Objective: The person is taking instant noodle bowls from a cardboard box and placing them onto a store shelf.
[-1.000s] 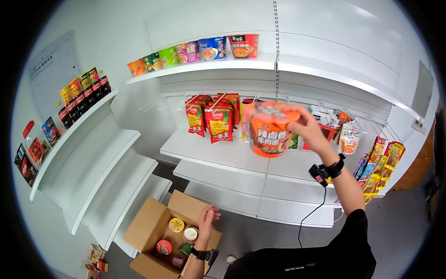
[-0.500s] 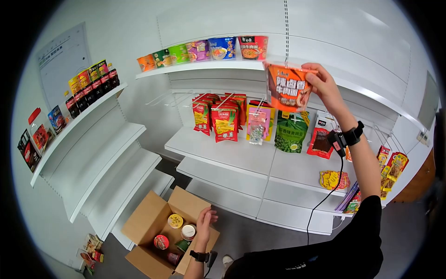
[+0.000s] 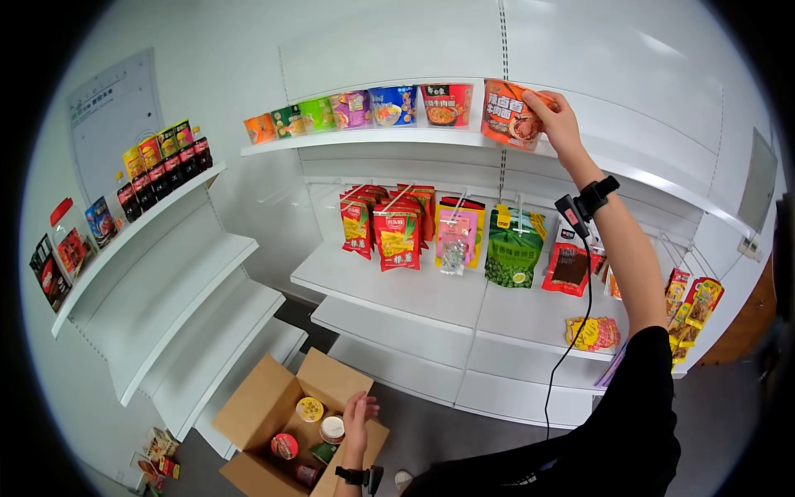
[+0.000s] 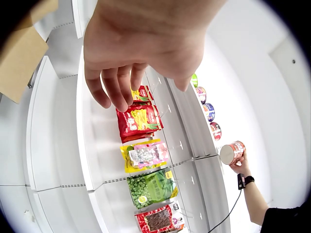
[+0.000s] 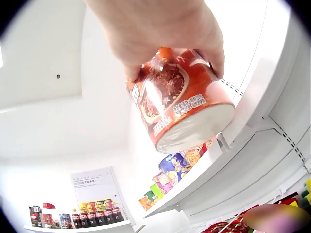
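My right hand (image 3: 556, 124) grips an orange instant noodle cup (image 3: 507, 116) from above, thumb on one side and fingers on the other. The cup tilts slightly at the front edge of the top shelf (image 3: 373, 137), just right of a red noodle cup (image 3: 447, 105). Its white base (image 5: 197, 128) faces the right wrist camera. Low over the right flap of the cardboard box (image 3: 258, 406), my left hand (image 3: 358, 418) holds nothing, its fingers loosely bent. In the left wrist view those fingers (image 4: 115, 90) hang in front of the shelves.
A row of noodle cups (image 3: 352, 109) lines the top shelf. Below hang red snack bags (image 3: 397, 236), a green pea bag (image 3: 515, 248) and other packets. Several cups, one with a yellow lid (image 3: 310, 409), lie inside the box. Bottles (image 3: 157, 178) stand on the left shelf.
My right hand has carried the orange cup up and across to the top shelf, beside the red cup. The left hand stays near the box.
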{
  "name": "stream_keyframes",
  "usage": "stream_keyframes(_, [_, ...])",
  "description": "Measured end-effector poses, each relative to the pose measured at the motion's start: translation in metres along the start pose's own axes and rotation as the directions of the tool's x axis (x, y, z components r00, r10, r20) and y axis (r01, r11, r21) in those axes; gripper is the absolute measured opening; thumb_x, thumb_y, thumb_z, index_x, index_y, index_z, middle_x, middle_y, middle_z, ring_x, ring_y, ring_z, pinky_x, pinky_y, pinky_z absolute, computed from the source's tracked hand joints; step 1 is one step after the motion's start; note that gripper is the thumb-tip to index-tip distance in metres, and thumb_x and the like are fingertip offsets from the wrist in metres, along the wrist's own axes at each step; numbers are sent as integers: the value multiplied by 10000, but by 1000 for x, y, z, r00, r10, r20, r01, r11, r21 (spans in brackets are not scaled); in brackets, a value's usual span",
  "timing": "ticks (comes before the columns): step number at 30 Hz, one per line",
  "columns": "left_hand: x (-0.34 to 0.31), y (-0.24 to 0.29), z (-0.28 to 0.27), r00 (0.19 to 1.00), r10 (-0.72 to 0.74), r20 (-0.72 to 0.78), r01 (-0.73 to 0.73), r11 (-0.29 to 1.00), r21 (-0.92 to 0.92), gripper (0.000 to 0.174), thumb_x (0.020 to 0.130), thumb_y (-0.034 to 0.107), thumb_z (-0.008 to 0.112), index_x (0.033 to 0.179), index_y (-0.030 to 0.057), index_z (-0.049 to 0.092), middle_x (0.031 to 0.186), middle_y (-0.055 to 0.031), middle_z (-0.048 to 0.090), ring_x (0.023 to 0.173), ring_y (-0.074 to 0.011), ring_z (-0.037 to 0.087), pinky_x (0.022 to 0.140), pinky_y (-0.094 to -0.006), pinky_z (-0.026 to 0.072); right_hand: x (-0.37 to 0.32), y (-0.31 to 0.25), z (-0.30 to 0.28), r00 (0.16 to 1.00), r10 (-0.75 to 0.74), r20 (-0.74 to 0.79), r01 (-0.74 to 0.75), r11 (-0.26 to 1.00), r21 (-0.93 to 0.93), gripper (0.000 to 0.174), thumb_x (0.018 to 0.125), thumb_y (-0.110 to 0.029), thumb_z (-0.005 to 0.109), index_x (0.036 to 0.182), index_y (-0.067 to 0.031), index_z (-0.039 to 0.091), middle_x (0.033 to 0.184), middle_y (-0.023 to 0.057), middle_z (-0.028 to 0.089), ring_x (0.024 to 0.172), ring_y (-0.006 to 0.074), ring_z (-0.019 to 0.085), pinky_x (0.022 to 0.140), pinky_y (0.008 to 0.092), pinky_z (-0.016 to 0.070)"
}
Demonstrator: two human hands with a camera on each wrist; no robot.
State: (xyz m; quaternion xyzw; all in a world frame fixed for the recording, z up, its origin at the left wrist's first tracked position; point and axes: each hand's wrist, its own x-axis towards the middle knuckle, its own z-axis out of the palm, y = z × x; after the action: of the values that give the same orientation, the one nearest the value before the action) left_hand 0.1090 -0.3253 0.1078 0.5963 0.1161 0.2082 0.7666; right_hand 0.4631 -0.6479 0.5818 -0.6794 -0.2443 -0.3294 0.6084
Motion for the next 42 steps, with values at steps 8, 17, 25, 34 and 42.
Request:
stream_keyframes(8, [1,4,-8,998,-32,-45,30,999,-44,384,966,285,488,1236,11,494,1046,-113,614,858,-167,606,761,-289,491,21,-1,9,998,-52,-44,47,992,-114,706,739,-494,742,1155,36,531,1047,157,619,934,192,624,800,280,507])
stream_keyframes(17, [2,-5,-23,996,-31,-86,29,999,-26,445,974,348,457,1245,-5,459,1041,-133,605,834,-181,613,746,-285,510,36,18,18,998,-48,27,53,977,-207,783,722,-528,741,1202,42,500,1102,184,597,995,224,610,847,301,495])
stream_keyframes(25, [4,-7,-30,993,-34,-111,30,999,-39,438,976,337,454,1244,-10,457,1037,-139,605,829,-179,611,726,-273,513,55,31,12,1000,-18,-6,15,941,-339,1029,677,-550,759,1364,72,313,1154,257,563,1019,275,608,825,341,514])
stream_keyframes(34, [22,-12,-29,997,-56,-57,54,998,-27,440,973,330,459,1251,-11,454,1043,-145,608,826,-188,620,726,-277,511,35,32,32,998,-19,-65,-31,729,-684,991,650,-482,759,1374,18,305,1024,257,598,840,357,658,657,416,549])
stream_keyframes(42, [30,-5,-24,999,-46,-25,45,998,-47,437,963,331,486,1241,-6,467,1037,-137,612,841,-191,626,729,-282,512,23,9,50,1000,-3,-28,-22,506,-862,918,706,-415,736,1416,-70,268,1037,220,603,868,365,649,728,420,540])
